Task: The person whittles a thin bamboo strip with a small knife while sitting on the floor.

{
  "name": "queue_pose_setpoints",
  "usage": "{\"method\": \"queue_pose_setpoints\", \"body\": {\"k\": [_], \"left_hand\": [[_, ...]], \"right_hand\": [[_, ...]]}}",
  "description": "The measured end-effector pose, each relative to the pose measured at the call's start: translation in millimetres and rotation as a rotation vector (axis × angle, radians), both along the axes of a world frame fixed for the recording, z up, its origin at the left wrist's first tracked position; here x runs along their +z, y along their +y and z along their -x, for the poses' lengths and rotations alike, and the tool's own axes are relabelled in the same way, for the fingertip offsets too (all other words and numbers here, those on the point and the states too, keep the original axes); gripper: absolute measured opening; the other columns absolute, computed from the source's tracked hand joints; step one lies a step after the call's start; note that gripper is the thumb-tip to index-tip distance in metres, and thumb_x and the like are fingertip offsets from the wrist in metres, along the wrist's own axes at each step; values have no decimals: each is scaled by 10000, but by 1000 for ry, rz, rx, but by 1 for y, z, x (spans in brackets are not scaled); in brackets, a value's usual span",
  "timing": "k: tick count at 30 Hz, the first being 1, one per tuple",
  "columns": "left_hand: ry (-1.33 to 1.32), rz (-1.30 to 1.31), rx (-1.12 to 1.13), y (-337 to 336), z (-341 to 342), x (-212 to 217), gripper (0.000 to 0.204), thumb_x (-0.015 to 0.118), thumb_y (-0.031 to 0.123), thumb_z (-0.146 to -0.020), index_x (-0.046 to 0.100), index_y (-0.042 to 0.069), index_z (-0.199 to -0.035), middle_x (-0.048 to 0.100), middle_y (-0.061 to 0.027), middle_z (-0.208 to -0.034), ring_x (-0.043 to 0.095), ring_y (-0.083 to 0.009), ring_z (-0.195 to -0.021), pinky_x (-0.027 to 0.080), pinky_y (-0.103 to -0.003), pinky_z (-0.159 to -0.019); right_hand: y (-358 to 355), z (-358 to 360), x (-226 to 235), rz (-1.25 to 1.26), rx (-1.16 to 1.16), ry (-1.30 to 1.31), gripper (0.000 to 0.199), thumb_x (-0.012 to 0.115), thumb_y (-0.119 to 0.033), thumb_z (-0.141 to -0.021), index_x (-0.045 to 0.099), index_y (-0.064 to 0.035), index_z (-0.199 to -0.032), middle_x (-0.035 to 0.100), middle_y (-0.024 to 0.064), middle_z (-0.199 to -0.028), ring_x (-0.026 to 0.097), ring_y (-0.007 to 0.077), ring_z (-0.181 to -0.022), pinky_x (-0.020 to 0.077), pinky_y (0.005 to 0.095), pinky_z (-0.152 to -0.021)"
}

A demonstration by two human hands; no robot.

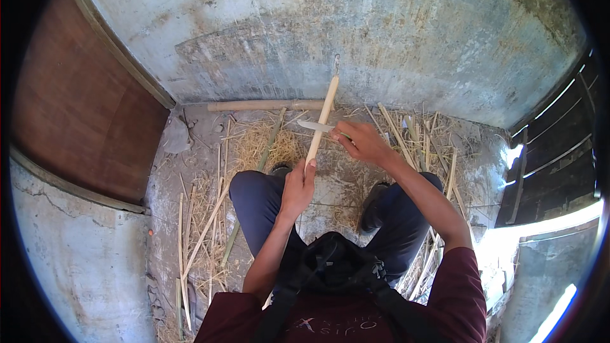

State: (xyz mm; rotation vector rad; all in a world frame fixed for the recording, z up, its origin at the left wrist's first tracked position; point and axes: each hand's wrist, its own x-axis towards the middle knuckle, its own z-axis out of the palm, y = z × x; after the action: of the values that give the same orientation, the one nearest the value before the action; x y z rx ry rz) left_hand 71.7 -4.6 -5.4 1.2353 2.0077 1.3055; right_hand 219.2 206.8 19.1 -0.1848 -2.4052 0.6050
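The person is sitting low on a concrete floor [330, 184], knees apart in dark blue trousers [254, 203], looking down at both hands; the left hand [297, 185] is gripping the lower end of a pale bamboo stick [323, 121], its fingers [309, 168] wrapped shut around the shaft; the stick is leaning up and away from the body, its far tip reaching toward the base of the grey plastered wall [356, 32]; the right hand [363, 141] is holding a knife [316, 126], fingers closed on the handle so that the handle itself is hidden; the bright blade is pointing to the person's left and is lying across the stick about midway along it, touching it or just at its surface; dry straw and shavings [267, 146] are lying scattered over the floor ahead of the knees; more split bamboo strips [190, 241] are lying in a loose bundle beside the left leg, and others [413, 136] are spreading out near the right arm; a thicker round bamboo pole [267, 106] is lying along the foot of the wall; a brown wooden panel [82, 108] is standing at the left; a dark slatted opening [559, 146] is letting in strong daylight at the right; a black bag [330, 267] is hanging at the chest over a maroon shirt [457, 298]; no packages, labels or signs are showing on the floor or wall.
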Motion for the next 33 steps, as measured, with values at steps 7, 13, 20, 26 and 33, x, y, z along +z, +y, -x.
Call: {"method": "queue_pose_setpoints", "body": {"k": [7,13,20,26,33], "left_hand": [[-10,15,-9,-2,-4,2,396,533,336,-1155,592,-35,-1030,556,-207,-631,548,-305,-512,401,-458,-542],[9,2,-18,-6,-2,-1,395,528,325,-1156,581,-41,-1015,548,-228,-634,551,-333,-520,404,-469,-548],[-4,33,-40,-8,-7,2,393,530,327,-1156,583,-42,-1032,545,-237,-637,566,-332,-533,408,-474,-556],[-12,36,-32,-13,-6,2,390,529,326,-1156,608,-47,-1074,554,-225,-629,563,-350,-523,409,-471,-547],[4,62,-32,-14,-5,0,395,526,325,-1156,615,-50,-1067,555,-225,-624,577,-367,-528,412,-473,-548]], "right_hand": [[9,-3,6,37,-100,-20,157,651,-194,-1071,628,-46,-1023,668,181,-863,642,426,-737,467,496,-638],[-8,-3,1,-16,39,-7,152,662,-186,-1064,629,-48,-1009,639,164,-824,636,408,-726,465,484,-631],[7,1,1,-6,-49,71,96,685,-148,-1037,653,-57,-1040,622,149,-820,629,384,-693,463,486,-619],[-7,-2,-5,-48,37,-18,92,684,-144,-1034,649,-59,-1038,620,148,-820,626,388,-698,467,489,-613],[14,2,-4,-114,-89,20,83,679,-161,-1025,671,-79,-1036,640,139,-839,664,376,-735,491,491,-604]]}}
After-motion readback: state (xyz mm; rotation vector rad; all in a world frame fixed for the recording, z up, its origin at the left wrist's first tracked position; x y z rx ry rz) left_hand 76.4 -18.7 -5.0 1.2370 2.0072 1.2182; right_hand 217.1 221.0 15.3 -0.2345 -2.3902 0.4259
